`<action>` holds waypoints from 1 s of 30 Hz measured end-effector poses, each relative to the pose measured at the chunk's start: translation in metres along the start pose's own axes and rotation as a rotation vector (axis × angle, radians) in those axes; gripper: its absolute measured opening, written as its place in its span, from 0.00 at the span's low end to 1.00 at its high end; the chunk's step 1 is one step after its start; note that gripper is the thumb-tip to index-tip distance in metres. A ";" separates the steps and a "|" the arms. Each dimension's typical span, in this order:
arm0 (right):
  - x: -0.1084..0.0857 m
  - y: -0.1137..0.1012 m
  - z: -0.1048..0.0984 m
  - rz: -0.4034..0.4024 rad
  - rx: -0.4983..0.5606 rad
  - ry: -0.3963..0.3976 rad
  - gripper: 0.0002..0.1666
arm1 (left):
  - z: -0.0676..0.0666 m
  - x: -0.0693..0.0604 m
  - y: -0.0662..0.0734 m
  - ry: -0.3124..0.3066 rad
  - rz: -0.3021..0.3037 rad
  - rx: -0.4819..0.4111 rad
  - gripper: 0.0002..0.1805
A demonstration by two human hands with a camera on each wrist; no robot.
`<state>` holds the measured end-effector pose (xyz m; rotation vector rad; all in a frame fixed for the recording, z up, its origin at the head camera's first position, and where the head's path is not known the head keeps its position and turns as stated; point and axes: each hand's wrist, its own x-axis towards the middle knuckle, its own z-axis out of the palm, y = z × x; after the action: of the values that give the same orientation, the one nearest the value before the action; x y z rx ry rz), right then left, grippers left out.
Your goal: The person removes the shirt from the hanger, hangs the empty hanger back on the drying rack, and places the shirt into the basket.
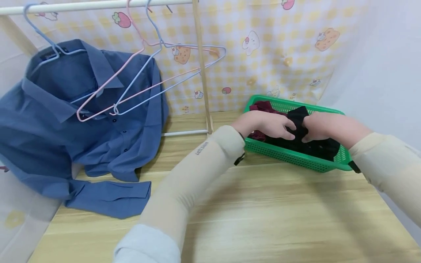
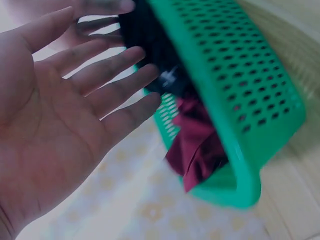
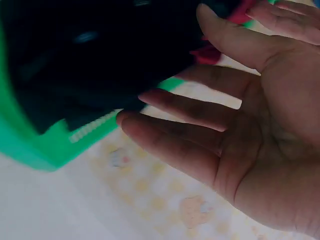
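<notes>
Both hands reach over the green basket (image 1: 296,160), which holds a black garment (image 1: 297,122) and a dark red garment (image 1: 263,106). My left hand (image 1: 271,124) hovers over the left part of the basket. In the left wrist view its fingers (image 2: 115,95) are spread and fairly straight, with nothing held in the palm. Across from it, my right hand (image 1: 320,126) is over the black cloth. Its thumb and fingers (image 3: 175,145) stand apart in the right wrist view; the fingertips are close to the cloth, and whether they touch it cannot be told.
A blue button shirt (image 1: 108,142) hangs on a blue hanger (image 1: 54,51) at the left, its sleeve lying on the wooden table (image 1: 263,219). A pink hanger (image 1: 121,71) and another blue hanger (image 1: 141,69) hang from the white rail (image 1: 98,4). A wooden post (image 1: 202,65) stands left of the basket.
</notes>
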<state>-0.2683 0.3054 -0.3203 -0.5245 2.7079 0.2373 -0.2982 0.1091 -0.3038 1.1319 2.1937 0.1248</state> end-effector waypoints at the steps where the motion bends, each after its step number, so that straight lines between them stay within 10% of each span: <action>1: -0.001 -0.004 -0.004 0.005 0.012 0.023 0.21 | -0.001 -0.009 -0.004 0.031 0.018 -0.028 0.35; 5: 0.002 -0.028 -0.021 -0.045 0.128 0.147 0.22 | 0.002 -0.045 -0.020 0.233 0.052 -0.105 0.28; 14: 0.017 -0.096 -0.053 -0.081 0.500 0.358 0.26 | 0.025 -0.126 -0.058 0.856 -0.100 -0.337 0.18; 19: 0.037 -0.119 -0.065 -0.068 0.722 0.441 0.30 | 0.031 -0.174 -0.077 1.100 -0.123 -0.473 0.16; 30: 0.082 -0.164 -0.088 -0.129 0.991 0.585 0.24 | 0.043 -0.264 -0.121 1.536 -0.300 -0.294 0.15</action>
<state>-0.3035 0.1079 -0.2861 -0.4798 2.8092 -1.4061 -0.2488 -0.1745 -0.2471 0.4392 3.3541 1.5428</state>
